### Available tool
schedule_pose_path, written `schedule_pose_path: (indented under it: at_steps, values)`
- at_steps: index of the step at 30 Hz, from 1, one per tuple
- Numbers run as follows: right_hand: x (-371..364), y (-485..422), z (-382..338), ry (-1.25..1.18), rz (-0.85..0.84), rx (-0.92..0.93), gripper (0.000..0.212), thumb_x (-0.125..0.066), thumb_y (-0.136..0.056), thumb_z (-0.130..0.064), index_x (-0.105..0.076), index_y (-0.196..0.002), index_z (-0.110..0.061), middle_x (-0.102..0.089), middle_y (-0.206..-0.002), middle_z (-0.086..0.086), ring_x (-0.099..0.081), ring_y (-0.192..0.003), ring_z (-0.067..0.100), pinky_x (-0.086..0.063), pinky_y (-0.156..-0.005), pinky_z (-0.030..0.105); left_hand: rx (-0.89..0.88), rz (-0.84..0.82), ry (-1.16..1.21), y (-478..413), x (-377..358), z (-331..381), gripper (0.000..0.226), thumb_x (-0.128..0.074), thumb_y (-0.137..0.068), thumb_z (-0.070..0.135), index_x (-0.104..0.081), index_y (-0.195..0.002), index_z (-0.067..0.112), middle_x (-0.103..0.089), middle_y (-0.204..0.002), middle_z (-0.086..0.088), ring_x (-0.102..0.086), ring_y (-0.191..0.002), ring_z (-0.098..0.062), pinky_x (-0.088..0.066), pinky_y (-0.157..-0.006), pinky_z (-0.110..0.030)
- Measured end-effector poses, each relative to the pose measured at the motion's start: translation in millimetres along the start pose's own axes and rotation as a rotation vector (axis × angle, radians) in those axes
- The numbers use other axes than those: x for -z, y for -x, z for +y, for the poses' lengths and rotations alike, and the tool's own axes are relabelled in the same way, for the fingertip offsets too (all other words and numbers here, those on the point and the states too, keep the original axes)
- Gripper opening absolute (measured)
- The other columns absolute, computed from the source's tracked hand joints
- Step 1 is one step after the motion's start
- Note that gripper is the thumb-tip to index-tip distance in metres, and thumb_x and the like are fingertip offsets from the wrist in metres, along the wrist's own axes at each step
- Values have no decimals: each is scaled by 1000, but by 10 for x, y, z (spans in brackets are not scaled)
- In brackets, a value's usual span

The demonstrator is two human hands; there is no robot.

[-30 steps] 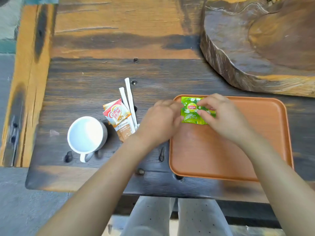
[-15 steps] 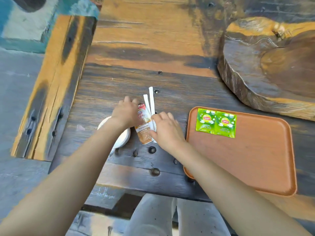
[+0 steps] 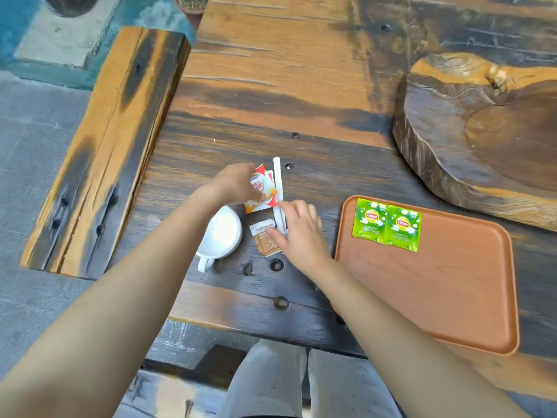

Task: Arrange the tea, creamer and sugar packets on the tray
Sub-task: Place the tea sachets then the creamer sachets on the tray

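Two green tea packets (image 3: 386,223) lie side by side in the far left corner of the orange tray (image 3: 452,297). Left of the tray, my left hand (image 3: 235,184) grips the red and white creamer packets (image 3: 262,190) and holds them a little above the table. My right hand (image 3: 298,233) rests with its fingers on a brown sugar packet (image 3: 263,241) and on the white stick packets (image 3: 278,188) that lie on the table beside it. The lower ends of the sticks are hidden under my right hand.
A white mug (image 3: 220,233) stands just left of the packets, under my left forearm. A thick wooden slab (image 3: 482,131) lies at the back right, behind the tray. A wooden bench (image 3: 105,146) runs along the table's left side.
Both hands left the tea packets on the tray and moved left to the pile. My left hand has taken the creamer packets and lifted them off the brown packet. The camera shifted left.
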State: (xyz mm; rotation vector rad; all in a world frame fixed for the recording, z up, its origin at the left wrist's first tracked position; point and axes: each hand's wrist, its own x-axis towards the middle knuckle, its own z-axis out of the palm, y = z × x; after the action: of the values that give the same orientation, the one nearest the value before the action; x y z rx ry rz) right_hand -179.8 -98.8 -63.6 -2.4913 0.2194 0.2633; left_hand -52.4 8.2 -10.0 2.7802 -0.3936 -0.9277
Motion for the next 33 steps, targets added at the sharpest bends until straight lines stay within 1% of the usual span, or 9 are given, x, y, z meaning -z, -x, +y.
schedule_pose_path:
  at_steps: [3,5,7,12,15,20,24,29,33]
  values:
    - [219,-75,-28,-311,92,-63,41,-58,-85,-31,-52,-122,-14,-58,-113,7,-50,-105,23,-41,-88,29,-86,-39,313,103,151,88,36,-70,-80,20,-57,-110,6,-62,-99,-8,-59,-89,-24,-43,-68,-27]
    - [427,-86,-61,-621,62,-144,23,-57,-88,-20,-58,-110,-15,-63,-94,3,-59,-84,14,-45,-75,20,-145,-157,652,222,221,166,20,-68,-82,10,-60,-99,12,-64,-87,-4,-64,-70,-10,-52,-57,-18]
    - [604,-60,-52,-843,47,-182,12,-54,-90,-10,-59,-100,-15,-63,-78,0,-60,-63,3,-49,-68,21,-194,-226,817,325,234,247,15,-65,-83,5,-59,-90,18,-65,-81,0,-64,-57,3,-52,-53,-12]
    - [879,186,182,-1027,166,-305,15,-54,-90,-5,-60,-87,-18,-63,-64,-3,-59,-48,-2,-51,-53,13,-148,-228,1111,433,86,410,18,-59,-84,-5,-59,-89,13,-63,-86,-4,-64,-70,-8,-58,-58,-14]
    - [1003,400,377,-1117,243,-399,16,-54,-89,-3,-60,-88,-18,-66,-61,-7,-58,-45,-1,-49,-50,14,-78,-198,1159,456,-43,477,24,-60,-83,-7,-59,-85,17,-63,-84,-5,-66,-62,-4,-54,-52,-12]
    - [1141,736,647,-1165,311,-449,18,-53,-89,-1,-60,-90,-18,-63,-71,2,-57,-44,0,-49,-50,16,-30,-259,1249,573,-262,729,23,-56,-85,-9,-59,-85,13,-68,-70,2,-66,-50,2,-50,-46,-11]
    - [1183,980,836,-1203,371,-502,14,-53,-90,-1,-58,-101,-9,-62,-71,6,-57,-44,1,-51,-48,15,15,-302,1283,631,-486,930,23,-53,-87,-7,-58,-83,15,-63,-80,-3,-65,-47,4,-49,-45,-10]
    - [1176,1232,1032,-1231,405,-561,18,-53,-90,-4,-59,-86,-20,-63,-74,5,-57,-47,3,-52,-49,15,43,-358,1250,675,-787,1140,20,-56,-86,-4,-60,-85,15,-65,-83,-2,-66,-66,-6,-56,-56,-13]
    - [1178,1368,1222,-1148,419,-597,20,-49,-92,-5,-59,-90,-22,-65,-85,-3,-60,-68,7,-52,-51,15,63,-343,1161,682,-1015,1282,20,-57,-86,-4,-60,-85,15,-66,-86,-4,-63,-75,-12,-56,-63,-18]
